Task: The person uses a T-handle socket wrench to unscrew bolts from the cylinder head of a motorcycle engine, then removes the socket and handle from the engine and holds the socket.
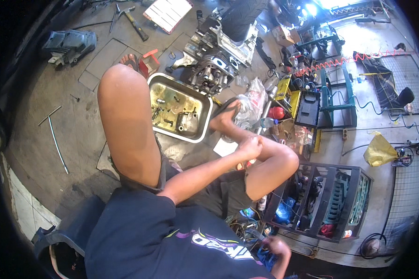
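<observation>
a person sits low on a workshop floor, seen from above, knees bent and spread. the left hand is curled into a loose fist against the right shin, fingers drawn together; whether it pinches something small cannot be told from here. the left forearm stretches forward and across the lap from the lower middle. the right hand hangs low beside the right hip, near a tangle of wires and small parts on the floor, blurred, so its fingers cannot be read as apart or closed. ahead of the left knee lies a shallow metal tray holding bolts and small fittings in oily liquid, and just beyond it stands an engine block with its cylinder facing the person. a crumpled plastic bag lies by the right foot, a black parts crate to the right. as a judgement: the right foot rests close to the tray's rim, so a shift of the leg could tip it and scatter the fasteners; anything small in the left fist could drop into the clutter below.
</observation>
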A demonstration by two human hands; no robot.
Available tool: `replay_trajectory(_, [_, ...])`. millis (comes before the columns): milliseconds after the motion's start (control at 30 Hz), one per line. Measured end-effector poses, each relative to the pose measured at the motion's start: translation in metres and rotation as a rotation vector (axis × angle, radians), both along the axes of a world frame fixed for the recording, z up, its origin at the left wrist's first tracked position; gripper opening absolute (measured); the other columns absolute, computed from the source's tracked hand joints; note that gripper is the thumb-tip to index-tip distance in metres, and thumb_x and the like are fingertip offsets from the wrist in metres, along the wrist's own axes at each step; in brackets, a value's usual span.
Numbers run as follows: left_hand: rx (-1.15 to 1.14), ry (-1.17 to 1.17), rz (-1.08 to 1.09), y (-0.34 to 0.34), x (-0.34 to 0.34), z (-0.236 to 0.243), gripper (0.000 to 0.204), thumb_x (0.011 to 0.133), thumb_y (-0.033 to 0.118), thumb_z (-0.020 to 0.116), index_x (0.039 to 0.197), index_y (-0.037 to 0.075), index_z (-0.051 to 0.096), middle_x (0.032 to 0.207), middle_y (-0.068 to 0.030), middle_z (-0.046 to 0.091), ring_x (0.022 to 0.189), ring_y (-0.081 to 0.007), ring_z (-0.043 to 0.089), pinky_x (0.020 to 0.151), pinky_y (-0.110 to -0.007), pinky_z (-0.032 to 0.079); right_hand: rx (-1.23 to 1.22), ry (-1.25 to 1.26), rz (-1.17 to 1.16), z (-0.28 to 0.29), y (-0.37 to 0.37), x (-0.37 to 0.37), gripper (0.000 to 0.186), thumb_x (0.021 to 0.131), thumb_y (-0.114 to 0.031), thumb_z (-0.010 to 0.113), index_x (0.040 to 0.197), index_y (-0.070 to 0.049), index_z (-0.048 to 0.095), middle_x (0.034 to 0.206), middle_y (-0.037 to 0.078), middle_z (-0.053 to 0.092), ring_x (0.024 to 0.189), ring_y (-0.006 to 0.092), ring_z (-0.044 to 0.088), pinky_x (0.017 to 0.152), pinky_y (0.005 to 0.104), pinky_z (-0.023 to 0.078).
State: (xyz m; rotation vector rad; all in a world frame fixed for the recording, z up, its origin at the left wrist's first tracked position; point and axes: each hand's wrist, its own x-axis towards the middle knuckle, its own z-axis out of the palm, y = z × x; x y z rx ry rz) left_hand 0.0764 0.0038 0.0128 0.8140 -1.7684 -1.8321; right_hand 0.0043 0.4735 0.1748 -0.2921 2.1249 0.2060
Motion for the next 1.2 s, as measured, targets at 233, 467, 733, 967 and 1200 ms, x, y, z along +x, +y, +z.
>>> replay_trajectory(233, [0.493, 0.269, -0.254, -0.056, 0.056, 0.044, 0.043, 0.099, 0.041, 0.051, 0.111, 0.000, 0.056, 0.089, -0.0060, 0.066, 0.074, -0.0172, 0.065, 0.070, -0.032, 0.052, -0.933, 0.574, 0.164, 0.102, -0.275, 0.129, 0.019, 0.103, -0.015, 0.043, 0.091, -0.004, 0.053, 0.069, 0.001, 0.051, 0.063, 0.0081, 0.047, 0.060, 0.0228, 0.038])
replay_trajectory(467, [0.993, 0.584, 0.090, -0.065, 0.096, 0.054, 0.041, 0.105, 0.041, 0.039, 0.136, 0.014, 0.042, 0.087, -0.0043, 0.061, 0.061, -0.0118, 0.055, 0.050, -0.026, 0.046, -1.020, 0.465, 0.884, -0.079, -0.368, 0.108, 0.025, 0.089, -0.002, 0.060, 0.111, 0.005, 0.054, 0.097, 0.025, 0.060, 0.093, 0.0428, 0.059, 0.082, 0.0460, 0.048])
replay_trajectory(733, [0.952, 0.508, 0.529, -0.083, 0.154, -0.015, 0.022, 0.107, 0.026, 0.039, 0.121, 0.013, 0.047, 0.075, -0.0005, 0.048, 0.045, -0.0058, 0.036, 0.038, -0.019, 0.027, -1.247, 0.439, 0.885, -0.122, -0.425, 0.178, 0.038, 0.083, -0.009, 0.070, 0.116, 0.001, 0.053, 0.094, 0.015, 0.064, 0.084, 0.0323, 0.062, 0.078, 0.0416, 0.045])
replay_trajectory(967, [0.978, 0.455, 0.455, -0.109, 0.159, 0.014, 0.027, 0.105, 0.017, 0.041, 0.132, 0.012, 0.045, 0.079, -0.0010, 0.050, 0.049, -0.0052, 0.037, 0.038, -0.020, 0.028, -1.423, 0.344, 0.796, -0.132, -0.447, 0.171, 0.043, 0.082, -0.001, 0.065, 0.123, -0.001, 0.054, 0.102, 0.017, 0.065, 0.088, 0.0332, 0.065, 0.075, 0.0419, 0.049])
replay_trajectory(1200, [0.982, 0.444, 0.366, -0.126, 0.162, 0.009, 0.028, 0.104, 0.020, 0.047, 0.128, 0.007, 0.044, 0.084, -0.0035, 0.052, 0.053, -0.0058, 0.039, 0.040, -0.019, 0.030, -1.387, 0.151, 0.701, -0.119, -0.464, 0.161, 0.030, 0.085, -0.001, 0.064, 0.114, -0.002, 0.058, 0.099, 0.016, 0.065, 0.090, 0.0319, 0.065, 0.077, 0.0396, 0.050])
